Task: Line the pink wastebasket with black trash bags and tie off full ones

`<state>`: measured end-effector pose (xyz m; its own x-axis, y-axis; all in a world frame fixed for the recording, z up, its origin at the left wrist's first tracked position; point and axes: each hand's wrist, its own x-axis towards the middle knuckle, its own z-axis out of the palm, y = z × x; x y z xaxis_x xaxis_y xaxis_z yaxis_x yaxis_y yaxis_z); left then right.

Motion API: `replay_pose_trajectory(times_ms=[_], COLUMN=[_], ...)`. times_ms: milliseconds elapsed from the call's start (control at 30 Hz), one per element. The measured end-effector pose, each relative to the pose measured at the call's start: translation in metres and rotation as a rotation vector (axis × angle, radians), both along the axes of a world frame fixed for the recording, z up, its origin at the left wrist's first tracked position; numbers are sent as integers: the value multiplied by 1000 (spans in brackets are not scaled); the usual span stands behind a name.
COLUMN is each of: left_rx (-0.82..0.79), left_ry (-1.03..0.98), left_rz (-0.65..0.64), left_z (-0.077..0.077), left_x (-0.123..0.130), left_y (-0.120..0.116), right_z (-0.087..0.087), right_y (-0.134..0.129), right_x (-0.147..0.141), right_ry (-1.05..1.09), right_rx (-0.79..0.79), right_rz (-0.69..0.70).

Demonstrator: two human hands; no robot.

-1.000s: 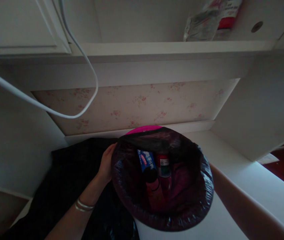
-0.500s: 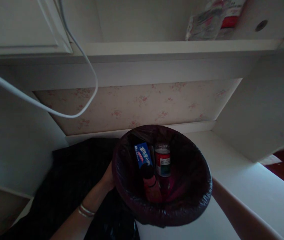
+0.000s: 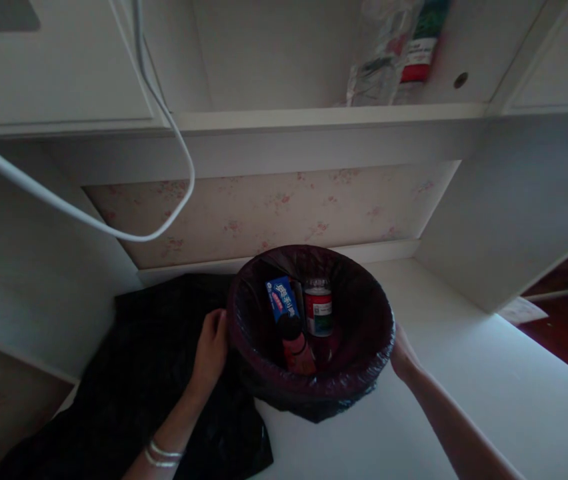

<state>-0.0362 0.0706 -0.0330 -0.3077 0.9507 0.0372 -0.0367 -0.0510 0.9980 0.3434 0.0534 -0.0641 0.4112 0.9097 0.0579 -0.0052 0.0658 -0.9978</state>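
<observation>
Left hand [image 3: 211,343] and right hand [image 3: 403,350] flank the lined bin [image 3: 309,385], likely for balance; whether either grips I cannot tell. Its liner [image 3: 317,410] is folded outward, probably against slipping, above the white tabletop [image 3: 494,373].

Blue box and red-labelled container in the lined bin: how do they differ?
Colour: the blue box is mainly blue with white lettering; the red-labelled container shows red, white and green, with a clear end.
Shape: the box is flat-faced; the container is rounded.
Pose: in the picture, the box slants, its top toward the left; the container looks nearly upright.
Shared: both are printed and sit inside the lined bin.
</observation>
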Motion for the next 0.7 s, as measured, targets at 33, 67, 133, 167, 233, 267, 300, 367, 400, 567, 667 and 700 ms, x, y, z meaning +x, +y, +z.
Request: replay_pose_trajectory(times_ms=[33, 67, 133, 167, 233, 267, 300, 367, 400, 567, 667, 700], left_rx=[45, 111, 261, 314, 303, 249, 184, 78, 45, -44, -80, -94], left_ry=[0, -10, -22, -23, -5, 5, 12, 25, 30, 2, 30, 56], left_rz=[21, 17, -67, -135, -261, -293, -307, -284, -263, -269, -301, -306], left_z=[3, 6, 6, 4, -5, -10, -16, -27, -32, -53, -62, -64], left_x=[-1, -1, 5, 10, 25, 32, 40, 51, 54, 56, 52, 51], left_y=[-6, -12, -27, -35, -48, -53, -57, -62, -63, -65, -64, -64], right_z=[3, 6, 9, 8, 4, 0, -4, -12, -16, -35, -46, -50], right_y=[-3, -7, -19, -26, -38, -43, -46, -50, -51, -46, -40, -37], right_x=[1, 0, -7, -13, -26, -33, -39, -50, -54, -62, -57, -55], right_ry=[29, 72, 151, 165, 120, 67, 18, -36, -35, 117, 148, 161], right_rx=[25, 62, 120, 114, 24, -36, -77, -82, -69, -96, -86, -75], right_rz=[-26, -33, 42, 117, 281, 340, 369, 379, 382, 400, 321, 282])
